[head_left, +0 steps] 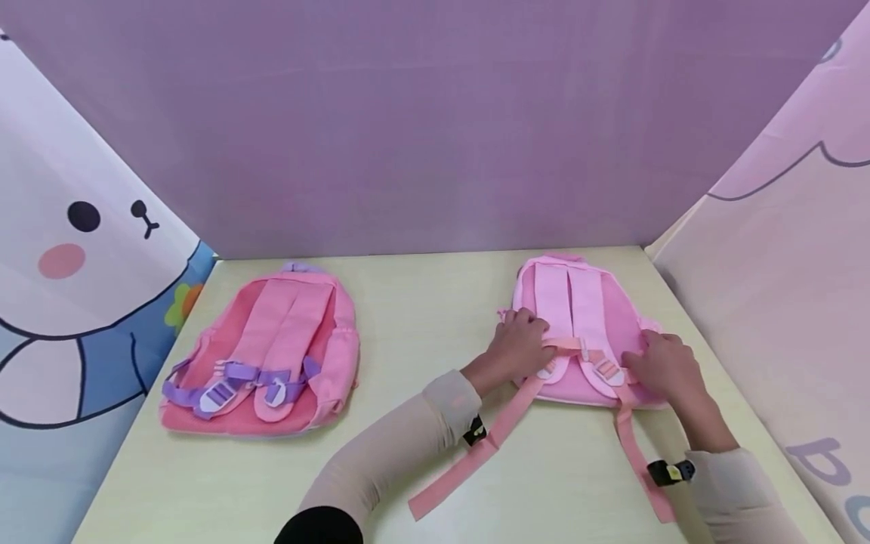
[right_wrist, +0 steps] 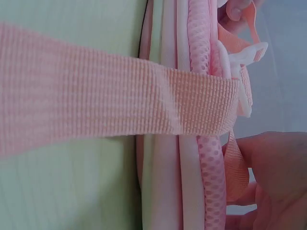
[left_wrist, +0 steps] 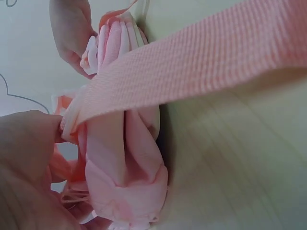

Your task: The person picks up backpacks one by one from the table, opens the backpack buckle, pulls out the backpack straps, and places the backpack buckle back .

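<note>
A light pink backpack lies on the right of the table, its padded shoulder straps facing up. My left hand grips its left side, with the thumb by a coral webbing strap. On the opposite side, my right hand grips the edge, its thumb near the other webbing strap. White buckles sit at the lower ends of the shoulder straps. Both loose webbing ends trail toward the table's front. Some fingertips are hidden behind the fabric.
A darker pink backpack with purple webbing and white buckles lies on the left of the pale table. A purple panel stands behind the table. Printed panels flank it, one with a cartoon face.
</note>
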`<state>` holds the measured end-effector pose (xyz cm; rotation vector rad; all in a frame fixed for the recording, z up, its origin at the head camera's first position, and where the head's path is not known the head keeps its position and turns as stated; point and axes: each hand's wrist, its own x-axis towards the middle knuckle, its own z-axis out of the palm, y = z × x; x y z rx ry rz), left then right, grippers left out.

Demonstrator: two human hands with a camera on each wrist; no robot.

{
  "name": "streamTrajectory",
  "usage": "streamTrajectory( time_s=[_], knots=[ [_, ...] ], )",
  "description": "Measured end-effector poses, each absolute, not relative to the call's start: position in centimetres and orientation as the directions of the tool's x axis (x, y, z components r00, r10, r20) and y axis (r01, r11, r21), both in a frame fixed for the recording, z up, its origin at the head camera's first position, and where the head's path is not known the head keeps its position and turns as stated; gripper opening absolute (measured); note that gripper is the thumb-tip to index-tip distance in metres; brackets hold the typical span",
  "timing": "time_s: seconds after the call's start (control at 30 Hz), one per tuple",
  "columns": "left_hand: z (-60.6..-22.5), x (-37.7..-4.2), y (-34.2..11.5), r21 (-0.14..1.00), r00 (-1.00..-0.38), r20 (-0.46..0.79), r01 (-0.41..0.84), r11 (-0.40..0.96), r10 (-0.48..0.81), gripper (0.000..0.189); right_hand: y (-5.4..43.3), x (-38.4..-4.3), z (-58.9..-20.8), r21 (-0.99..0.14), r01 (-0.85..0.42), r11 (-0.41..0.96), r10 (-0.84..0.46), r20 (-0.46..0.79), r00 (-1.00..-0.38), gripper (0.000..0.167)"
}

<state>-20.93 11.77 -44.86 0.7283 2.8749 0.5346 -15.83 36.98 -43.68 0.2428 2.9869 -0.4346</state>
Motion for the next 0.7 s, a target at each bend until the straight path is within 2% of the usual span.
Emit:
streamTrajectory(
  time_s=[0.33,0.7],
  knots=[
    [-44.4,-20.7,11.0,0.347,-0.865,-0.068,0.447,0.824,0.498,0.049,37.5,-16.1,-44.3,-0.261,0.098,0.96,0.075,-0.099,-0.992,0.06],
    [-44.1,-20.5,8.7,0.357,-0.879,-0.1,0.405,0.842,0.465,0.048,35.6,-16.7,-44.5,-0.317,0.043,0.947,0.016,-0.088,-0.996,0.059]
  ],
)
